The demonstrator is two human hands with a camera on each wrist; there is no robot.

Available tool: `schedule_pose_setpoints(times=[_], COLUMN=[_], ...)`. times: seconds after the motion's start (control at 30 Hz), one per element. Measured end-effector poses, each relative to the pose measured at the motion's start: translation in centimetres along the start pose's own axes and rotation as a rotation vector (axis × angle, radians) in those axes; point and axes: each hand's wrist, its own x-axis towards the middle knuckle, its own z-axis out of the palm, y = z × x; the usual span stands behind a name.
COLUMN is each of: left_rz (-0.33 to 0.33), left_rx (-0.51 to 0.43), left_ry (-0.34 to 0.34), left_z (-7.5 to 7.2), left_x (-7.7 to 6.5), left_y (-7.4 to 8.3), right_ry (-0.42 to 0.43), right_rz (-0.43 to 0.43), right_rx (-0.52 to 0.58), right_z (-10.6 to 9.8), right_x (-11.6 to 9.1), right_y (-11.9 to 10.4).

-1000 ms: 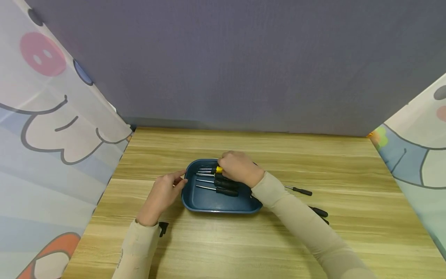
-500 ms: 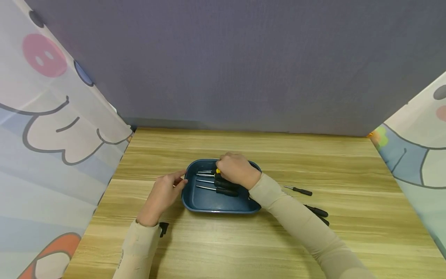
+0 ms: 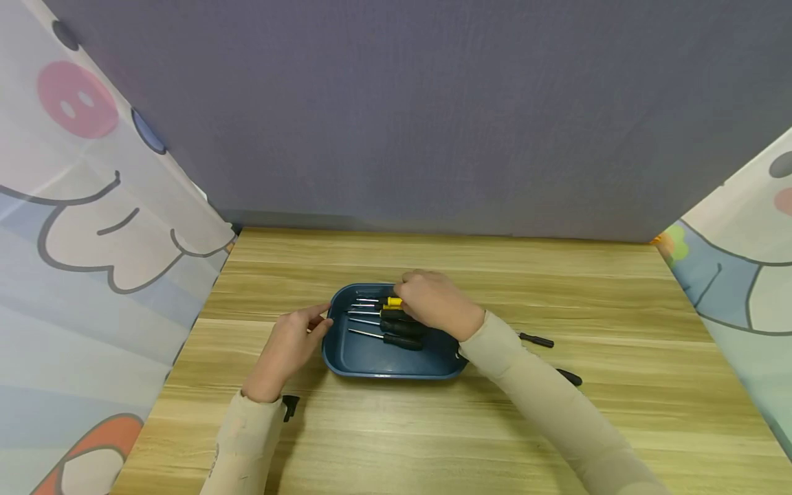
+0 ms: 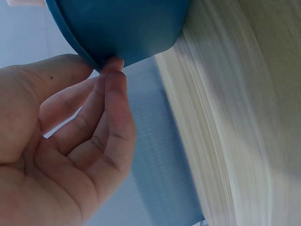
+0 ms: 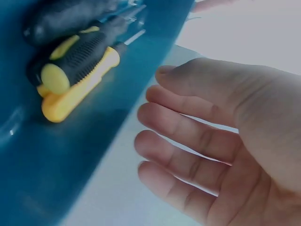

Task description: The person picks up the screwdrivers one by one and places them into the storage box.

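In the head view, a dark blue tray [image 3: 371, 366] holds several screwdrivers in a row, shafts pointing left. My left hand [image 3: 286, 352] pinches the tray's left rim between thumb and fingers; the left wrist view shows this hand [image 4: 80, 136] at the rim of the tray [image 4: 127, 28] up close. Above the tray's far right part is my right hand [image 3: 439, 302]. In the right wrist view, that hand [image 5: 207, 127] has relaxed, spread fingers and holds nothing. Beside it in the tray lie a yellow-handled screwdriver [image 5: 77, 96] and a black-and-yellow screwdriver [image 5: 77, 59].
On the wooden table [image 3: 383, 440], right of the tray, lies a small black-handled screwdriver [image 3: 535, 339]. Another black handle [image 3: 569, 377] shows partly from behind my right forearm. A small black object [image 3: 290, 407] sits by my left wrist.
My right hand first shifts slightly left, then moves back right, off the yellow-handled screwdriver, uncovering more of its handle. My left hand stays at the tray's rim.
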Motion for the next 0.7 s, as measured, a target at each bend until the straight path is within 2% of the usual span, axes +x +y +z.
schedule_pose_setpoints(times=[0.4, 0.7], left_rz=[0.017, 0.006], left_rx=[0.008, 0.009], left_ry=[0.016, -0.002], left_z=[-0.1, -0.1], left_x=[-0.1, 0.0], left_y=[0.1, 0.1], right_ry=[0.025, 0.05], right_rz=[0.038, 0.086], right_rx=[-0.03, -0.019], right_z=[-2.6, -3.0], right_x=[-4.2, -7.5], right_y=[1.2, 2.7])
